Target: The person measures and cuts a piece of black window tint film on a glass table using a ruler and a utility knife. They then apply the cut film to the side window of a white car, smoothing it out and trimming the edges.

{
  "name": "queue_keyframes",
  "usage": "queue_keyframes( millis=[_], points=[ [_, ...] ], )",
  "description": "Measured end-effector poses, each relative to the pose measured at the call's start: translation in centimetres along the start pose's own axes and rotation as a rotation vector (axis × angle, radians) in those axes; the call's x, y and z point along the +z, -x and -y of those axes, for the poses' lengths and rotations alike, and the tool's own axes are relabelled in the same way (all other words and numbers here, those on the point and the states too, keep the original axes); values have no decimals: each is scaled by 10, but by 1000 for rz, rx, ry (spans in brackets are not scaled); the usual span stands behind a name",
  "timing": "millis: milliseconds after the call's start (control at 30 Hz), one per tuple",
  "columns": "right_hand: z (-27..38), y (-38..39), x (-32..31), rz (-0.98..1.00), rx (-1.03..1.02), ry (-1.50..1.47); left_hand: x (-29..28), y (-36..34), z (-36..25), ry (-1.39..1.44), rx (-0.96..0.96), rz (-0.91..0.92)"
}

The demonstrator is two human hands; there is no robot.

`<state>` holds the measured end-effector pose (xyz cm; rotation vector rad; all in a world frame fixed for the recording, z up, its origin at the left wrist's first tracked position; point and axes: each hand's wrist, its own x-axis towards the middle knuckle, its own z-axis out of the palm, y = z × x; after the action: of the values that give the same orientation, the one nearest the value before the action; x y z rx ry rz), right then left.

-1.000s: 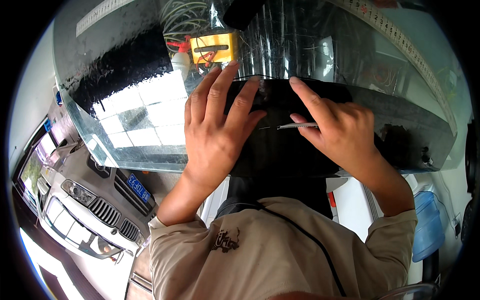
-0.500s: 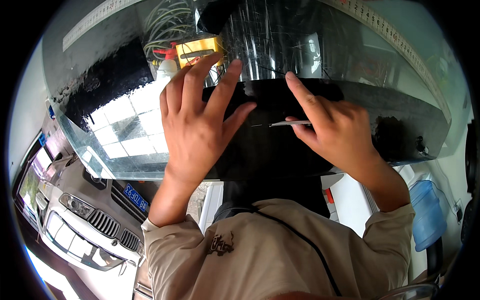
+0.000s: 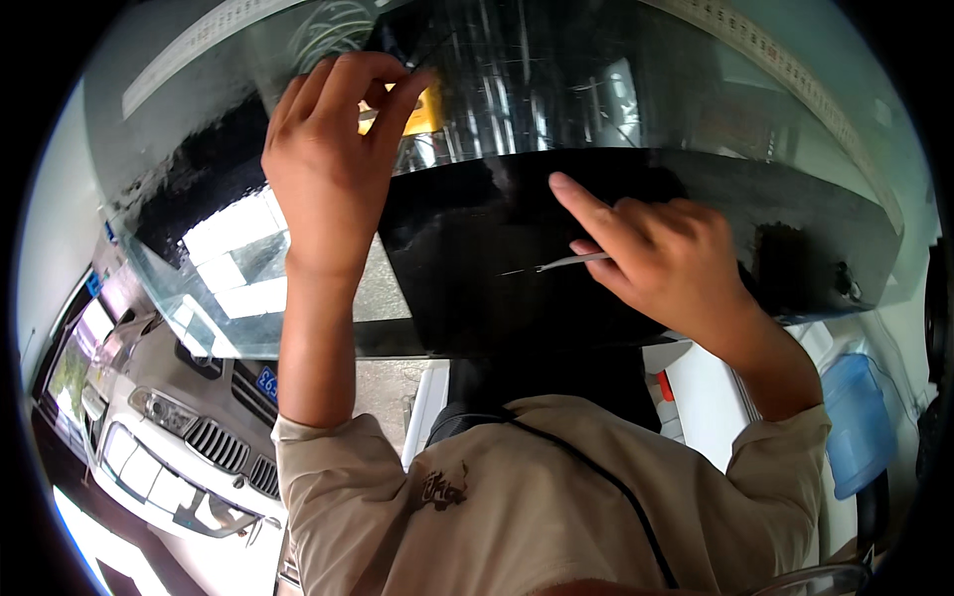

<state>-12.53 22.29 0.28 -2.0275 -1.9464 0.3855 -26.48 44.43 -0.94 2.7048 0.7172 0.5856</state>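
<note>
My left hand (image 3: 333,149) is raised over the far left part of the glass tabletop (image 3: 696,109), thumb and forefinger closed in a pinch. A dark piece (image 3: 397,35) like film lies right by those fingertips; what the pinch holds is too unclear to tell. My right hand (image 3: 666,248) is over the black sheet (image 3: 457,308) along the table's near side. Its thumb and curled fingers grip a slim grey metal tool (image 3: 571,261), with the fine tip toward the left. The forefinger of that hand is stretched out, pointing far left.
Long pale rulers curve along the left (image 3: 194,40) and right (image 3: 775,60). Through the glass show a yellow object (image 3: 425,107) and coiled cables (image 3: 328,30). A blue water bottle (image 3: 857,427) stands at the right, a silver car (image 3: 174,437) at the lower left.
My left hand has moved away and to the left, its spread fingers closing into a pinch by the dark piece. My right hand has shifted slightly nearer, keeping the tool.
</note>
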Motion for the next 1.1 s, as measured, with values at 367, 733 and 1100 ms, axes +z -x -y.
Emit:
queue_keyframes(
  millis=[367,733,1100],
  points=[
    [-2,-1,-4,31,-10,10,-26,28,-3,-16,386,35],
    [-13,1,-15,44,28,30,-43,21,6,-308,296,292],
    [-62,11,-36,-18,-117,86,-47,58,-11,-130,226,240]
  ],
)
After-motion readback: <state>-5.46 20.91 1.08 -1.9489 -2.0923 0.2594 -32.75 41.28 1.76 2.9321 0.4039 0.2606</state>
